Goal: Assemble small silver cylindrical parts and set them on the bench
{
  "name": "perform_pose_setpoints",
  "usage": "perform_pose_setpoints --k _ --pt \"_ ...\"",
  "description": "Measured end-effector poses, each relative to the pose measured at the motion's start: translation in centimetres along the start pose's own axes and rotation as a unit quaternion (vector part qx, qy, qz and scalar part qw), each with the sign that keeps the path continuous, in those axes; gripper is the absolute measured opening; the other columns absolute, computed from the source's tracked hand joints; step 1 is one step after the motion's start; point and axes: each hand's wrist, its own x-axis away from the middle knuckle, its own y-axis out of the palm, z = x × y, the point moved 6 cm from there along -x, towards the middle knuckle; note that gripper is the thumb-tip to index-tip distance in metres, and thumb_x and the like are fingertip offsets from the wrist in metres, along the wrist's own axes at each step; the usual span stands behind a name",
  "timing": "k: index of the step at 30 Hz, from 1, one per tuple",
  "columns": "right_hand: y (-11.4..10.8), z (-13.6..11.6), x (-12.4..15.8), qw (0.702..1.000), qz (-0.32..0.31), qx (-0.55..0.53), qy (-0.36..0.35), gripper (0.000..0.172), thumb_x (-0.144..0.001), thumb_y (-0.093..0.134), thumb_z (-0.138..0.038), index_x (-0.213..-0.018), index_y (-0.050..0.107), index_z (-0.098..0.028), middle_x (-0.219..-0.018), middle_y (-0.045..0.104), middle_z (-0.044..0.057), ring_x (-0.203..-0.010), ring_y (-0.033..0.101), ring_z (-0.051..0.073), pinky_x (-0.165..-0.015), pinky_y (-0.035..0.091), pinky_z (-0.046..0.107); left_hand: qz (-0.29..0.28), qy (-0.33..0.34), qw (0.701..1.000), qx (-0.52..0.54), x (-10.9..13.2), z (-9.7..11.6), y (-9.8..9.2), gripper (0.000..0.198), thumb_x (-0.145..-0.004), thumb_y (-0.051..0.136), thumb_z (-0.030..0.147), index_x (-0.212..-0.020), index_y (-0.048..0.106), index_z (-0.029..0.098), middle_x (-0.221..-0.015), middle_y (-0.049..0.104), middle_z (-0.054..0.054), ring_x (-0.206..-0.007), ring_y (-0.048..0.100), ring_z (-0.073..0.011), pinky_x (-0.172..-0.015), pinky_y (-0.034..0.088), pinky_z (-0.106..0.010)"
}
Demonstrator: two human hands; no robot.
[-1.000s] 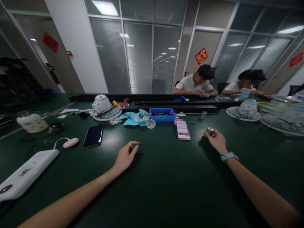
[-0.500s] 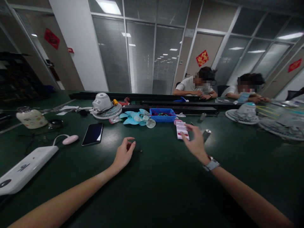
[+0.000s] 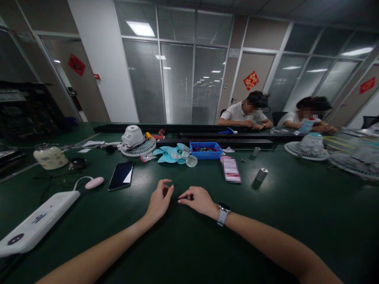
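Observation:
My left hand [image 3: 160, 201] rests above the green table, fingers loosely bent and thumb apart from them, with nothing in it. Close by on the right, my right hand [image 3: 201, 202], with a watch [image 3: 223, 213] at its wrist, has thumb and forefinger brought together low over the tabletop. A tiny dark thing seems to be at those fingertips, too small to make out. Beyond the hands lie light-blue fan blades [image 3: 170, 154] and a blue bin [image 3: 206, 151] of small parts. A phone with a lit screen [image 3: 231, 169] lies past my right hand.
A dark phone [image 3: 121, 176] and a white power strip [image 3: 38, 221] lie at left, near a patterned jar [image 3: 51, 157]. A metal cylinder [image 3: 262, 174] stands at right. Fan housings [image 3: 137, 144] sit farther back, with black rails [image 3: 225, 136]. Two people sit across the table.
My right hand has moved left from the lit phone to beside my left hand, its fingertips closing where a tiny dark thing lay. The view has tilted up slightly.

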Motion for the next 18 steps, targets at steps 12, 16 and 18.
perform_pose_setpoints --k 12,16,18 --pt "-20.7 12.3 9.9 0.889 0.401 0.202 0.086 0.033 -0.089 0.054 -0.046 -0.092 0.074 -0.019 -0.096 0.070 0.008 -0.087 0.062 0.022 -0.077 0.045 0.033 -0.023 0.003 1.000 -0.021 0.0 0.1 0.2 0.036 -0.090 0.045 0.045 -0.116 0.050 0.019 -0.078 0.061 0.000 -0.071 0.059 -0.0193 -0.066 0.045 -0.031" --pt "-23.2 18.0 13.4 0.849 0.404 0.288 0.182 0.037 -0.090 0.049 -0.045 -0.091 0.075 -0.019 -0.098 0.072 0.009 -0.091 0.063 0.025 -0.075 0.045 0.035 -0.020 0.001 0.999 -0.027 -0.1 -0.1 0.3 0.037 -0.090 0.045 0.045 -0.117 0.049 0.020 -0.078 0.061 0.000 -0.070 0.059 -0.0191 -0.066 0.044 -0.031" --pt "-22.8 19.7 13.9 0.851 0.382 0.283 0.222 0.037 -0.089 0.050 -0.046 -0.092 0.075 -0.020 -0.099 0.072 0.009 -0.090 0.064 0.025 -0.071 0.044 0.034 -0.015 0.002 1.000 -0.027 -0.1 0.0 0.2 0.037 -0.090 0.045 0.045 -0.116 0.049 0.020 -0.077 0.060 0.001 -0.070 0.059 -0.0190 -0.065 0.044 -0.031"
